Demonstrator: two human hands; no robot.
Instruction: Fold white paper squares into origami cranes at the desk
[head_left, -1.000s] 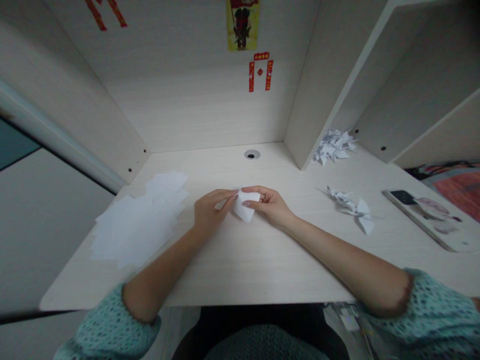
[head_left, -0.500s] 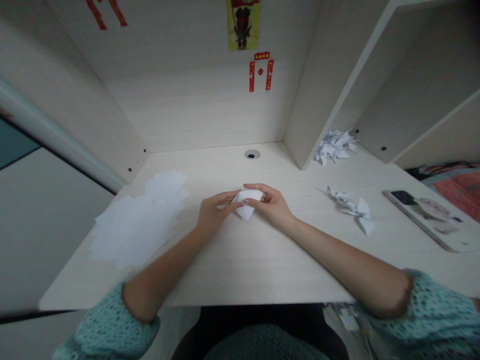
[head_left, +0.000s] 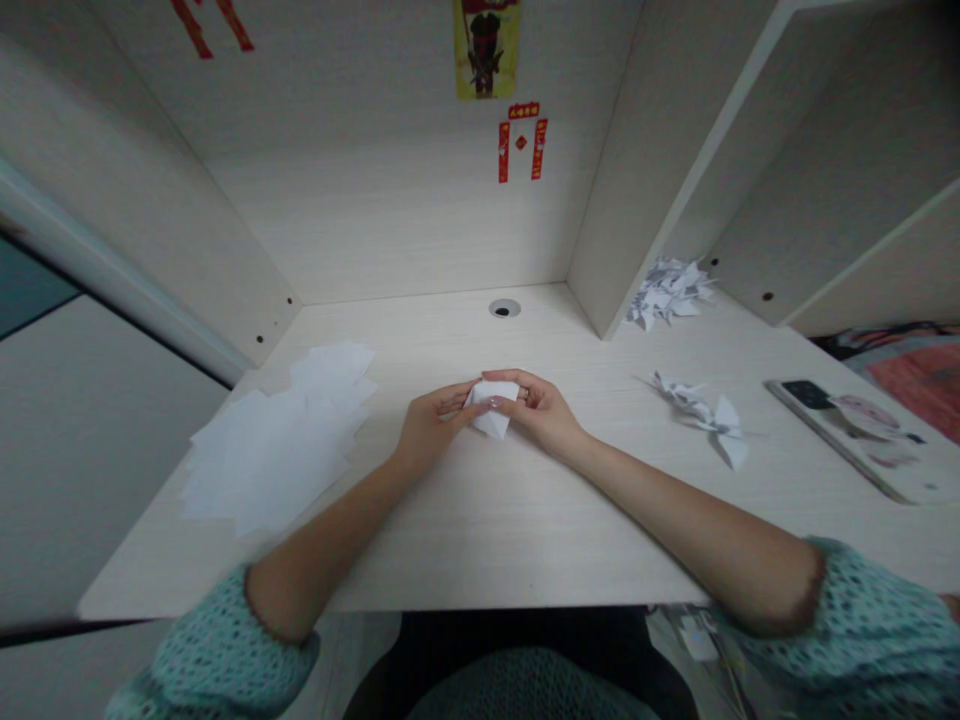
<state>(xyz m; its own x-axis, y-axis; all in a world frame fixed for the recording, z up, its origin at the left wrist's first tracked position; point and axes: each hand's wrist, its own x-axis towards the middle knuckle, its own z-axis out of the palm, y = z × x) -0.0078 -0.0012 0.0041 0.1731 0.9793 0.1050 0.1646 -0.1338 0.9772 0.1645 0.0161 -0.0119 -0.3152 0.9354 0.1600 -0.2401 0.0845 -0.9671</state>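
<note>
Between my two hands is a small piece of folded white paper [head_left: 493,424], held just over the middle of the desk. My left hand [head_left: 435,420] pinches its left side, thumb in front and fingers behind. From the right, my right hand [head_left: 544,405] grips it the same way, with its thumb pressed on the front near the left thumb. The fingers partly cover the paper, so its full shape is hidden. Off to the left lies a spread of flat white paper sheets [head_left: 277,440].
Several folded paper pieces [head_left: 697,410] lie right of my hands, beside a phone [head_left: 862,440] in a printed case. A heap of folded paper [head_left: 671,290] sits behind the upright divider [head_left: 637,200]. A cable hole [head_left: 505,309] is at the back of the desk [head_left: 480,540].
The paper has turned slightly between my fingers, and its upper right part looks narrower. My right fingertips have shifted a little to the left.
</note>
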